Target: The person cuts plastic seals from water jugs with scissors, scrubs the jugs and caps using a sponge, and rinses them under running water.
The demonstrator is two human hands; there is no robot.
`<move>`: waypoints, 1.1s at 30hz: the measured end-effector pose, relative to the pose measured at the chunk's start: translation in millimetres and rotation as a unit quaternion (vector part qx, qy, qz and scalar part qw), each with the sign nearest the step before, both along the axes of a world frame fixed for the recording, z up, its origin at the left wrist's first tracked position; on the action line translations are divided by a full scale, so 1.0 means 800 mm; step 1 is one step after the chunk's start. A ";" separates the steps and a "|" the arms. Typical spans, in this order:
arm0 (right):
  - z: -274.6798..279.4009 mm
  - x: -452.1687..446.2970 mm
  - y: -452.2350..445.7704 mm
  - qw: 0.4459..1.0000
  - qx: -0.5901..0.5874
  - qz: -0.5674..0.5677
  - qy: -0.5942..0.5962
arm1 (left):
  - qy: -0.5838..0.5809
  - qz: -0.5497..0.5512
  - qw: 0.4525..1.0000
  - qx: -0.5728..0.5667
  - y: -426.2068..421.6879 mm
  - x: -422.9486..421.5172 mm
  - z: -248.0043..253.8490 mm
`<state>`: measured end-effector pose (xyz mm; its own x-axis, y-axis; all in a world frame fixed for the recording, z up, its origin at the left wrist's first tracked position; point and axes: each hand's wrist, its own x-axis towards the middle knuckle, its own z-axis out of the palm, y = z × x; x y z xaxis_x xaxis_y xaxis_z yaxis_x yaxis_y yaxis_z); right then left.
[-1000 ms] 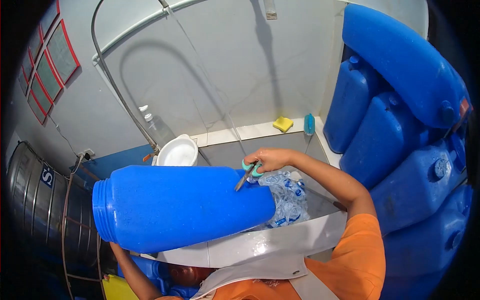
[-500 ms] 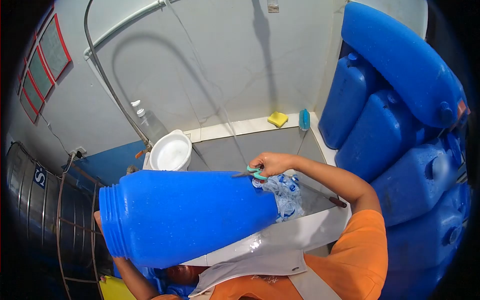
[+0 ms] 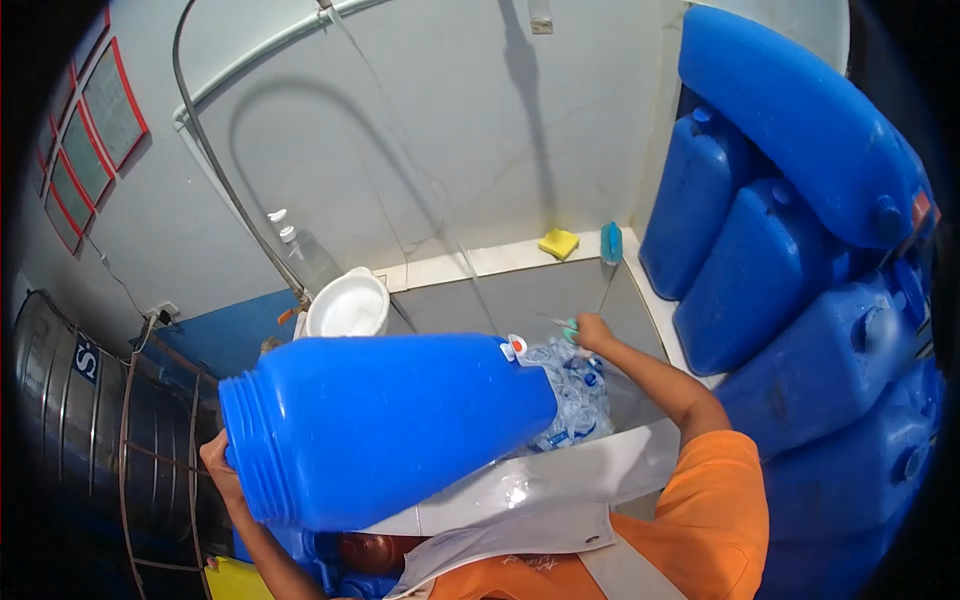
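Observation:
A big blue plastic container [image 3: 390, 430] lies on its side across the near edge of the tiled basin. My left hand [image 3: 219, 467] is closed on the rim of its wide threaded mouth, fingers partly hidden. A white tap with a red-orange spot [image 3: 514, 347] sits at the container's right end. Over the basin, my right hand [image 3: 594, 333] is closed round the green handles of scissors [image 3: 570, 329], whose blades point left. Beneath that hand, a heap of crumpled clear plastic with blue bits [image 3: 575, 395] rests in the basin, beside the container's end.
A white tub [image 3: 350, 305] and a pump bottle [image 3: 310, 258] stand at the basin's back left. On the back ledge lie a yellow sponge [image 3: 558, 243] and a blue brush [image 3: 611, 243]. Blue jugs [image 3: 765, 270] are stacked on the right; a metal tank [image 3: 70, 430] stands left.
My right hand has carried the scissors right, away from the container, over the plastic heap. The tap is now uncovered. The container has shifted slightly right with my left hand.

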<state>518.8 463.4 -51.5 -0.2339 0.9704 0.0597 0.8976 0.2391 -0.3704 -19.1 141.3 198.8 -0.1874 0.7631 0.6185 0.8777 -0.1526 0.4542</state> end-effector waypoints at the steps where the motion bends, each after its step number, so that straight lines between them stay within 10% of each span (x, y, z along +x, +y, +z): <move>1: -0.009 0.016 0.009 0.997 0.027 0.013 -0.070 | -0.010 0.009 1.000 -0.006 -0.001 0.003 0.001; 7: 0.078 0.003 0.077 0.968 -0.245 0.053 -0.025 | -0.071 0.201 0.977 -0.004 0.007 0.050 -0.006; 12: 0.133 -0.094 0.131 0.985 -0.123 0.052 0.111 | -0.018 0.180 0.983 0.006 0.022 0.028 -0.045; 15: 0.078 -0.133 0.196 0.987 0.127 0.102 -0.017 | -0.040 0.159 0.986 0.019 0.021 0.019 -0.058; 18: 0.065 -0.171 0.208 0.989 0.007 0.057 -0.136 | -0.046 0.156 0.986 0.024 0.017 0.014 -0.064; 20: 0.122 -0.186 0.177 0.970 -0.087 0.220 -0.050 | -0.049 0.157 0.986 0.031 0.014 0.010 -0.070; 22: 0.221 -0.179 0.097 0.877 -0.417 0.201 0.129 | -0.054 0.159 0.985 0.038 0.014 0.012 -0.073; 28: 0.151 -0.199 0.097 0.896 -0.175 0.378 -0.152 | -0.033 0.168 0.980 0.106 0.035 0.061 -0.079; 31: 0.113 -0.202 0.144 0.876 -0.245 0.415 -0.022 | 0.060 0.221 0.965 0.128 0.055 0.125 -0.057; 33: 0.086 -0.213 0.170 0.863 -0.261 0.432 0.008 | -0.127 0.140 0.982 -0.011 0.062 0.151 -0.042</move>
<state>348.3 599.5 17.2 -0.8876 0.3291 -0.3222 0.4604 0.6139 -0.6412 102.0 190.6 164.8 -0.5386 0.6722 0.5079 0.7414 0.0919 0.6647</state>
